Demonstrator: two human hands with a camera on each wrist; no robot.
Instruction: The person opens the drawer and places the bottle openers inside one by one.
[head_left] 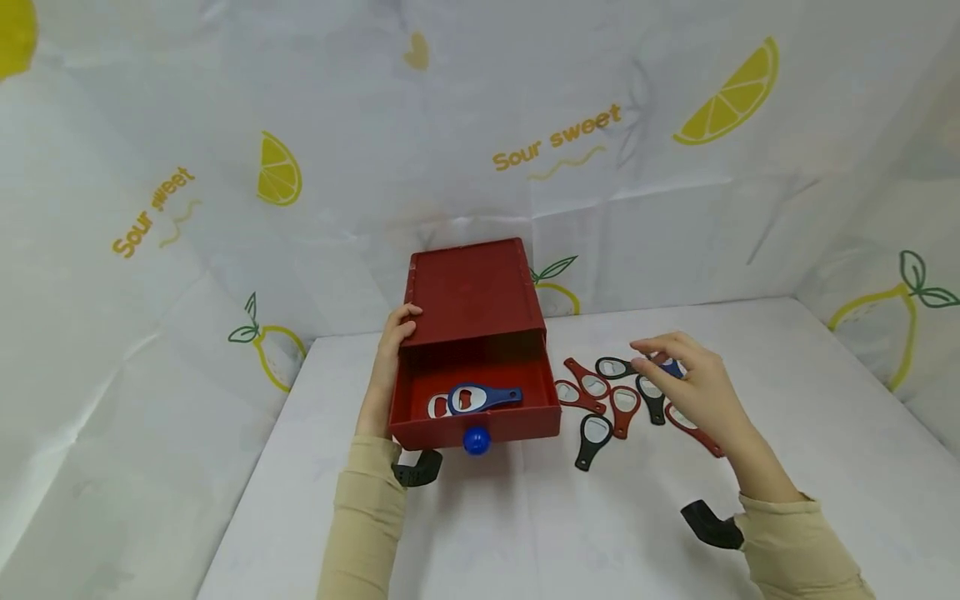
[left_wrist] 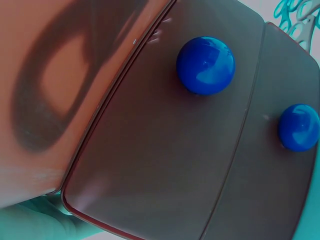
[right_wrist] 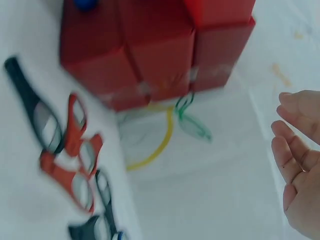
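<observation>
A red drawer cabinet (head_left: 476, 292) stands on the table with its top drawer (head_left: 435, 433) pulled out. My left hand (head_left: 387, 358) rests along the cabinet's left side, fingertips at the top edge; the left wrist view shows little of it. In the drawer lie a blue bottle opener (head_left: 495, 396) and another opener (head_left: 438, 406), partly covered by the blue one. My right hand (head_left: 697, 379) is raised above the loose openers, thumb and fingers apart with nothing between them. Below it are a black opener (head_left: 595, 433) and a red opener (head_left: 624, 408).
Several more red, black and blue openers lie in a loose group right of the cabinet. A blue knob (left_wrist: 206, 65) sticks out from the drawer front, with a second knob (left_wrist: 299, 127) on the drawer below. A lemon-printed white sheet (head_left: 637, 225) hangs close behind the cabinet.
</observation>
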